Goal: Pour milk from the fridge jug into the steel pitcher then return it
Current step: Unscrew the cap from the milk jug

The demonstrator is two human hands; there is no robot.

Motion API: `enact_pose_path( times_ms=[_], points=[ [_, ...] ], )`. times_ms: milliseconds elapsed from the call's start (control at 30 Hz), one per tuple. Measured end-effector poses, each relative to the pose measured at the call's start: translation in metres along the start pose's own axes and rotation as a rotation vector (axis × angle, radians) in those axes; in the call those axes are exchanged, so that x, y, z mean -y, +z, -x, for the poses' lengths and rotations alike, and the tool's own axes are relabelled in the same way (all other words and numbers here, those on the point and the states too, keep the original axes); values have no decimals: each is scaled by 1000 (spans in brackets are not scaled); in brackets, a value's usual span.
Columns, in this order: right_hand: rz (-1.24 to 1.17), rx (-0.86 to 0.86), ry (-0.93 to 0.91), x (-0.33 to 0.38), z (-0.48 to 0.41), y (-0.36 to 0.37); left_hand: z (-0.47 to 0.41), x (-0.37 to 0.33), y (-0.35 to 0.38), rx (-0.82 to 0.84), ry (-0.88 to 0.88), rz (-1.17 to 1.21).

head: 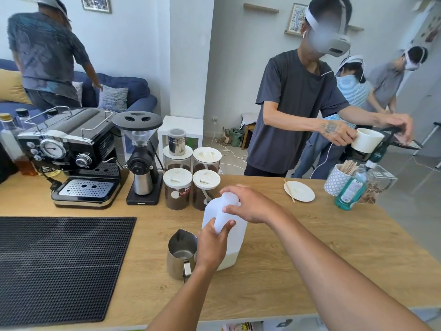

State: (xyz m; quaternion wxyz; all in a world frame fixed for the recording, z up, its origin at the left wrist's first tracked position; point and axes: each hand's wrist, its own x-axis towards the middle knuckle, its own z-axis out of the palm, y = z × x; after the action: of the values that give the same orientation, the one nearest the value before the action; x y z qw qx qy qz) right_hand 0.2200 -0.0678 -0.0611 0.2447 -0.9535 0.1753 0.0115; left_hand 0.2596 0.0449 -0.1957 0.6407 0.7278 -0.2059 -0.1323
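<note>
Milk jug (238, 240) stands upright on the wooden counter (310, 247), near the middle of my view, and I see only a thin layer of milk at its bottom.

Going by size, the counter comes first. It runs across the whole picture. On its left part lies a black rubber mat (59, 266). Behind the counter a person in a dark T-shirt (293, 111) holds a white cup (366, 139). At the back left of the counter is a black espresso machine (71, 154), and just beside it, on the right, a coffee grinder (140, 158).

Both hands are on the jug. My operator's left hand (211, 244) has its fingers and thumb wrapped round the handle on the near side. The right hand (248, 204) is curled over the top of the jug and grips it. Its fingers hide the mouth, so I cannot tell if the jug is capped.

Just to the left of the jug stands the steel pitcher (177, 256), upright, with its spout pointing away and its handle toward me. The inside looks empty, perhaps, though the reflections make this hard to judge.

Four jars with white lids (177, 189) stand together behind the jug. Far to the right lies a small white saucer (299, 191).
</note>
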Motion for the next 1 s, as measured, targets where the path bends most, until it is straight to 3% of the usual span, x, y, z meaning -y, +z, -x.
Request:
enact_pose_path(
  times_ms=[133, 300, 367, 467, 567, 633, 767, 1000],
  points=[
    [-180, -21, -30, -4, 3, -3, 2, -1, -2, 5, 15, -29],
    [-416, -267, -25, -15, 13, -24, 8, 1, -3, 12, 2, -34],
    [-462, -402, 44, -32, 18, -14, 11, 0, -4, 14, -6, -34],
    [-548, -548, 299, -72, 33, 33, 16, -1, -4, 4, -1, -42],
    [-591, -373, 560, -111, 57, 96, 21, 0, -2, -9, 8, -40],
    [-593, -236, 635, -129, 71, 134, 25, 1, -3, -6, 5, -48],
    [-564, -171, 620, -131, 81, 174, 29, -1, -3, -4, 10, -71],
    [-585, -238, 539, -113, 81, 194, 35, -4, -6, 13, 14, -86]
  ],
)
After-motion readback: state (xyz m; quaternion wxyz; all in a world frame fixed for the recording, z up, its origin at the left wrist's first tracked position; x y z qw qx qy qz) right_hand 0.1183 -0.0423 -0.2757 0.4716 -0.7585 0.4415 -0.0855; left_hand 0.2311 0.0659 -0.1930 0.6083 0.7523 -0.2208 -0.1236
